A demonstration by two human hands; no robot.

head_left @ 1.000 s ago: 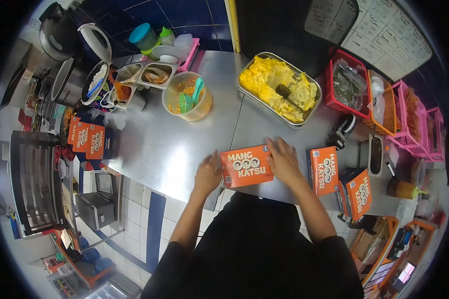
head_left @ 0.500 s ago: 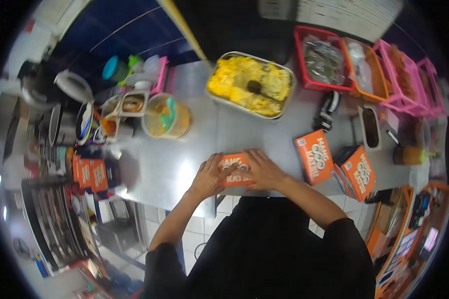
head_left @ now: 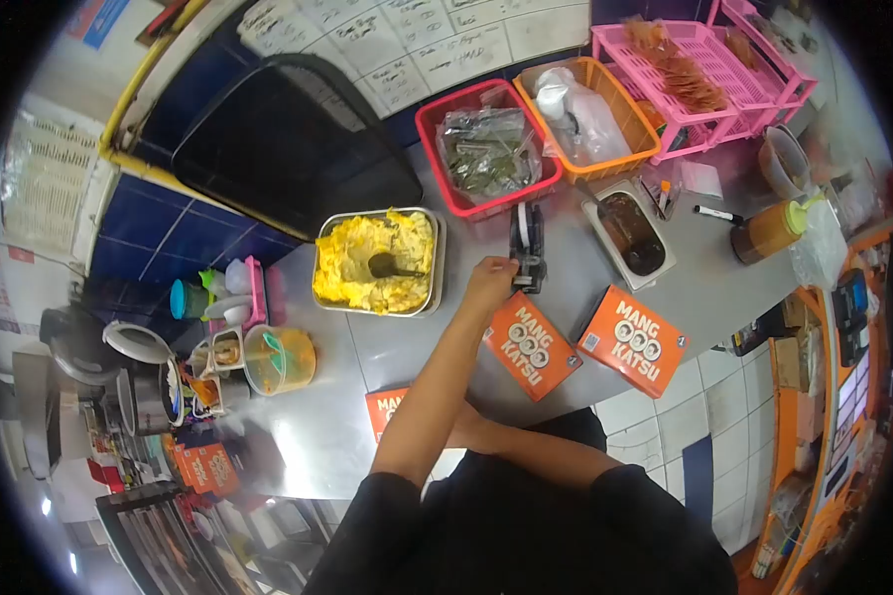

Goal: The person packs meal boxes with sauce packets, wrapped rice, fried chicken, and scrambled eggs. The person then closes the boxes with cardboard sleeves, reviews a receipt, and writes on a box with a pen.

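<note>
My left hand (head_left: 494, 278) reaches across to a black tool that looks like a stapler (head_left: 529, 248), its fingers closed at the tool's near end. Below, my right hand (head_left: 466, 428) is largely behind my left forearm, beside an orange MANG KATSU box (head_left: 383, 405) at the counter's front edge. That hand's fingers are hidden, so its hold on the box cannot be made out. Another orange box (head_left: 531, 345) lies just below the stapler, and a further orange box (head_left: 637, 342) rests to its right.
A metal pan (head_left: 437, 283) holds yellow food and a dark scoop. Behind the boxes stand a red basket (head_left: 481, 210), an orange basket (head_left: 625, 157), a pink rack (head_left: 700, 119) and a sauce container (head_left: 655, 273). A sauce bottle (head_left: 769, 234) is at right, a tub (head_left: 280, 359) at left.
Both hands were on the front box. My left hand has moved up and right to the black tool, crossing over my right arm. The view has turned to the right.
</note>
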